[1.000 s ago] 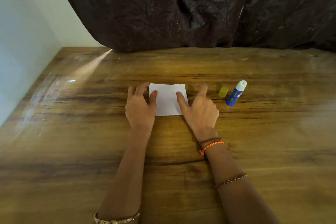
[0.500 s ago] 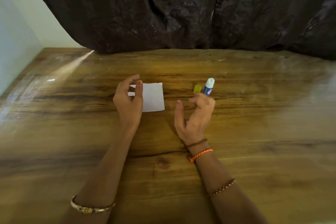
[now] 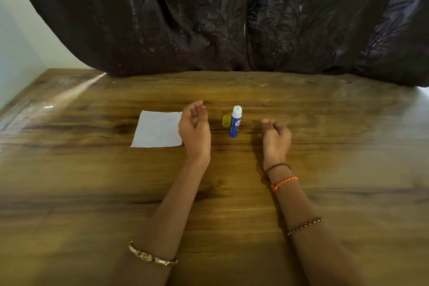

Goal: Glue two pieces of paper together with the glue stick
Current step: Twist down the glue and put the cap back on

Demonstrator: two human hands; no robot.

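Note:
A white square of paper (image 3: 157, 129) lies flat on the wooden table (image 3: 92, 193); I cannot tell whether it is one sheet or two stacked. To its right lies a blue glue stick (image 3: 235, 123), uncapped, its white tip pointing away from me. Its yellow cap (image 3: 225, 121) rests against its left side. My left hand (image 3: 194, 131) hovers between paper and glue stick, fingers loosely curled, holding nothing. My right hand (image 3: 276, 138) is to the right of the glue stick, fingers curled inward, empty as far as I see.
A dark, shiny curtain (image 3: 232, 18) hangs along the table's far edge. A pale wall (image 3: 14, 53) borders the table on the left. A streak of light crosses the far left corner of the tabletop.
Both hands have left the paper. The left hand moved right of the sheet; the right hand went to the glue stick, then past it to its right. The view shifted too.

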